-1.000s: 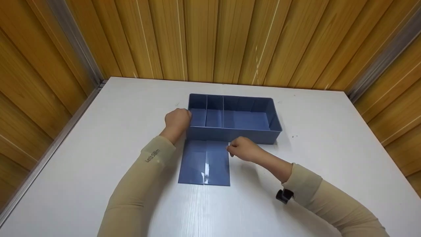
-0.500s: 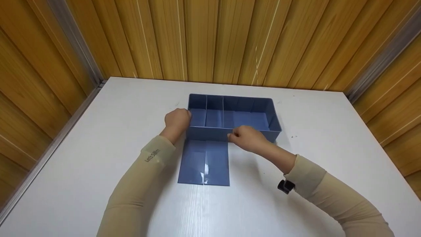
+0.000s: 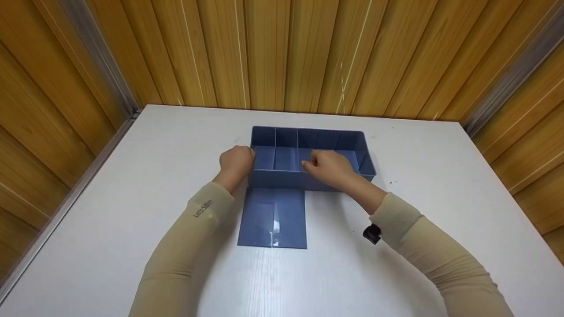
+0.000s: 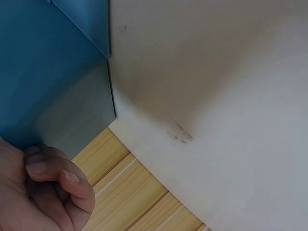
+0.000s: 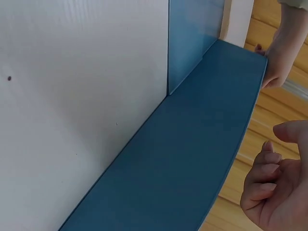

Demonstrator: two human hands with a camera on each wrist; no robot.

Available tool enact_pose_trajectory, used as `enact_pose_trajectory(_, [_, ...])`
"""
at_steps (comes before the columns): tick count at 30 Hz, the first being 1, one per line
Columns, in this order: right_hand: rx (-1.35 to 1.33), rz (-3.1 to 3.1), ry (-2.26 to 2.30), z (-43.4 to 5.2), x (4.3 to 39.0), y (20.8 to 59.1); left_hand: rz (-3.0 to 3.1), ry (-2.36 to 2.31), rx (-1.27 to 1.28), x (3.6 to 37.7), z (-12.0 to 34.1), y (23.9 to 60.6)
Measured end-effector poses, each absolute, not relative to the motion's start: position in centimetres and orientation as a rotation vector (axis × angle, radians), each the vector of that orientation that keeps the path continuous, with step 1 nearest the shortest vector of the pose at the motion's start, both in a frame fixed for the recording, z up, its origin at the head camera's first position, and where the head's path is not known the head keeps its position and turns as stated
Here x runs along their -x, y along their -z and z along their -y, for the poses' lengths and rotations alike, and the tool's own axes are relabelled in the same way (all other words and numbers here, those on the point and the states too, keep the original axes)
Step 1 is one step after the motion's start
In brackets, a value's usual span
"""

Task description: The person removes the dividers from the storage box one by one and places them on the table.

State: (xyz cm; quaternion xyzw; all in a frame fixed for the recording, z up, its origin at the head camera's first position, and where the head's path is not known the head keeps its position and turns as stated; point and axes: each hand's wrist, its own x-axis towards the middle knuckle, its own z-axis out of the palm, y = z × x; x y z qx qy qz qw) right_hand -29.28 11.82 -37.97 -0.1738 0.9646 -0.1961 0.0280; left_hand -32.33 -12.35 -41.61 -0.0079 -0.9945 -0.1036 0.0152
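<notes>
A blue box [image 3: 277, 179] with upright dividers [image 3: 298, 149] stands on the white table, its inside split into 3 compartments. Against its front wall lies a flat blue panel [image 3: 260, 215] with a seam down the middle and a glossy glare. My left hand [image 3: 236, 162] is at the box's left end, fingers curled; in the left wrist view, nothing shows inside those fingers [image 4: 72, 187]. Over the front rim, above the large right compartment, is my right hand [image 3: 329, 166]. Its fingers [image 5: 262, 185] curl toward the palm with the thumb held apart, and nothing is held.
The white table [image 3: 167, 145] runs back to yellow wood-look wall panels [image 3: 304, 53]. Metal posts [image 3: 99, 53] rise at the corners. A small black device [image 3: 372, 234] sits at the right sleeve's cuff.
My right hand has moved away from me, from beside the panel's right edge up over the box's front rim. The left hand, box and panel look the same.
</notes>
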Motion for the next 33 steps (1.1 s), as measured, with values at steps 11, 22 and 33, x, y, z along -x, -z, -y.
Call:
enact_pose_trajectory(11, [0.47, -2.939, 0.653, -10.3, 31.8, 38.4, 3.089, 0.338, 0.029, 32.5, 12.4, 41.7])
enact_pose_trajectory(22, [0.405, -2.902, 0.63, -9.6, 33.3, 39.8, 3.102, 0.319, 0.038, 32.7, 12.2, 41.8])
enact_pose_trajectory(33, [0.407, -2.895, 0.7, -9.2, 33.4, 40.5, 3.123, 0.208, 0.065, 32.5, 12.1, 41.7])
